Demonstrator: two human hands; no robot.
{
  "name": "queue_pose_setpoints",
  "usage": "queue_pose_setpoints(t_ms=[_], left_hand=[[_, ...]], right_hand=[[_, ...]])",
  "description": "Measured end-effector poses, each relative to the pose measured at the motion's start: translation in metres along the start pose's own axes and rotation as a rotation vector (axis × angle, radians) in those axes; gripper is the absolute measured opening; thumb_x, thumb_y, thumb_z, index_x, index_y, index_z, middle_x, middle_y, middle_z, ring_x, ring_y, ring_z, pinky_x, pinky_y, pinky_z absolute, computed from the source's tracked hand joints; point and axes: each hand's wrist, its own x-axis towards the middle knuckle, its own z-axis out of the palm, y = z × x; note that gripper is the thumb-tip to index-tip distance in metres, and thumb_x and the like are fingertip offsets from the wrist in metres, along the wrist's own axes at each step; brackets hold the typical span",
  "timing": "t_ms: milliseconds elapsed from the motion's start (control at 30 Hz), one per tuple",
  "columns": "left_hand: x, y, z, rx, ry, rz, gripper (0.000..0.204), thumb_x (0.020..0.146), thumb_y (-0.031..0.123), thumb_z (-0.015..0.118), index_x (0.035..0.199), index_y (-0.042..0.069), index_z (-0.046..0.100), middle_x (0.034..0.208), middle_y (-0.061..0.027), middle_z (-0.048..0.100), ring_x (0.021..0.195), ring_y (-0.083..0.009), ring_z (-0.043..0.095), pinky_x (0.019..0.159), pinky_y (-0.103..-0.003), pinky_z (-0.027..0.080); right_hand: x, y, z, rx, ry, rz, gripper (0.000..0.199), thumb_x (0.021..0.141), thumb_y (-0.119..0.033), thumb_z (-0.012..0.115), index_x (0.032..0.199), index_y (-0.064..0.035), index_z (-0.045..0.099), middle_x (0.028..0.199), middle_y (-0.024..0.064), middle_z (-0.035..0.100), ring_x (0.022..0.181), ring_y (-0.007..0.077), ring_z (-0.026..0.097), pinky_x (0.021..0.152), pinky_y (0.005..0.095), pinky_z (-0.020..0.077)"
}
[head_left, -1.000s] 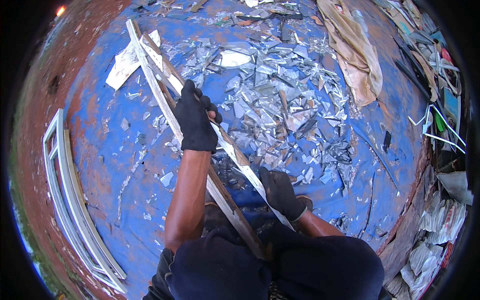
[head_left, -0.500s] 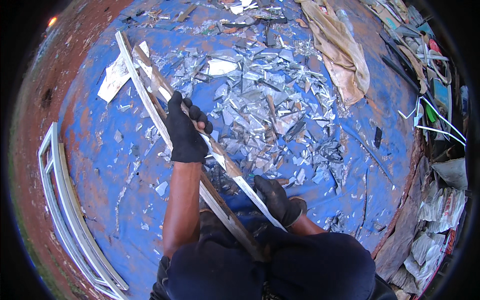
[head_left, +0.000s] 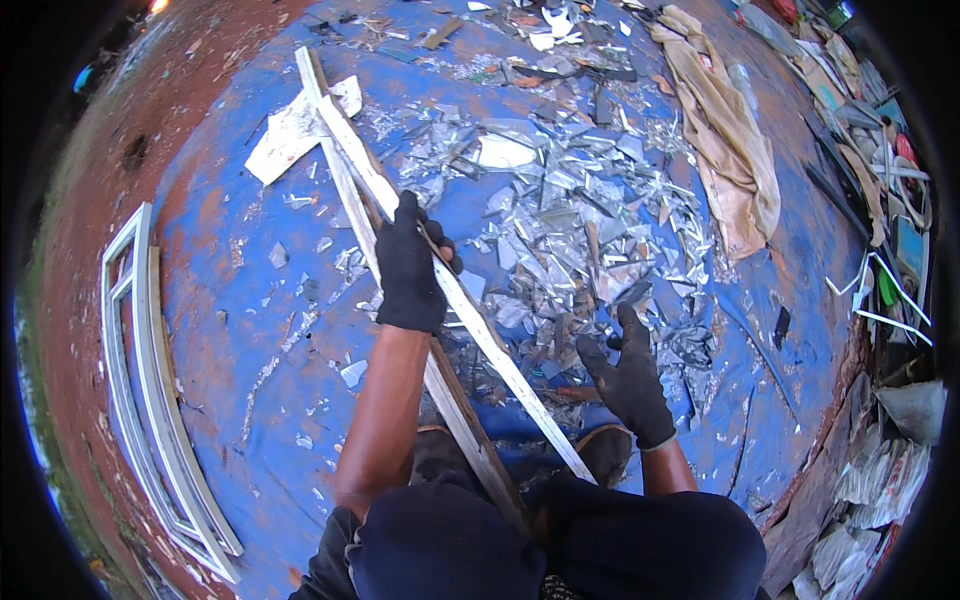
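Note:
My left hand (head_left: 410, 265), in a black glove with bare fingertips, is closed around a long white-painted wooden strip (head_left: 495, 350). A second, weathered wooden strip (head_left: 462, 425) passes under that hand and runs down between my knees. The two strips overlap near their far ends and spread apart towards me. My right hand (head_left: 632, 385), also gloved, hovers right of the white strip with its fingers apart and nothing in them. Just beyond it lies a heap of broken glass shards (head_left: 560, 225) on a blue tarp (head_left: 270, 370).
A white window frame (head_left: 128, 370) lies at the left tarp edge. Behind the strips' far end is a white sheet piece (head_left: 285, 140). A tan cloth (head_left: 725, 150) rests far right, and mixed scrap (head_left: 890, 200) lines the right edge. My boots (head_left: 605, 455) flank the strips.
My right hand has moved forward and up, away from the near end of the strip, and its fingers have spread. The strip in my left hand has turned, showing more white. The view has shifted left.

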Motion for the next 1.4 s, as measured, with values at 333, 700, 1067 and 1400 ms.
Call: queue_pose_setpoints(t_ms=[333,700,1067,1400], left_hand=[[-0.028,0.002,0.012,-0.048,-0.045,0.027,0.035,0.098,0.046,0.051,0.081,0.016,0.050,0.054,0.0037,0.038,0.042,-0.0126,0.043,0.040,-0.031,0.034],[-0.012,0.000,0.002,-0.540,-0.761,-0.193,0.045,0.100,0.051,0.038,0.080,0.015,0.057,0.053,0.0037,0.033,0.041,-0.0131,0.037,0.040,-0.031,0.027],[0.000,-0.042,-0.001,0.644,0.114,0.603,0.045,0.087,0.027,0.070,0.108,-0.003,0.044,0.069,-0.0141,0.059,0.062,-0.0336,0.062,0.057,-0.046,0.050],[-0.030,-0.042,0.017,1.314,0.227,0.838,0.073,0.087,0.019,0.062,0.133,-0.024,0.026,0.083,-0.0282,0.063,0.052,-0.0311,0.063,0.042,-0.044,0.048]], right_hand=[[0.013,-0.053,0.042,-0.095,-0.328,-0.793,0.025,0.092,-0.030,0.059,0.090,-0.0047,0.060,0.074,0.0135,0.059,0.063,0.0348,0.060,0.056,0.0471,0.0467],[0.009,-0.034,0.067,0.816,-0.188,-0.155,0.044,0.099,-0.027,0.048,0.065,0.0000,0.052,0.059,0.0053,0.051,0.058,0.0152,0.052,0.051,0.0340,0.0377],[0.019,-0.042,0.038,-0.140,-0.313,-0.759,0.015,0.087,-0.017,0.061,0.091,-0.0026,0.064,0.080,0.0174,0.062,0.074,0.0381,0.060,0.064,0.0446,0.0475],[-0.006,-0.016,0.082,0.746,-0.365,0.361,0.018,0.092,-0.017,0.052,0.079,-0.0062,0.057,0.055,-0.0009,0.050,0.045,0.0094,0.046,0.041,0.0263,0.0356]])
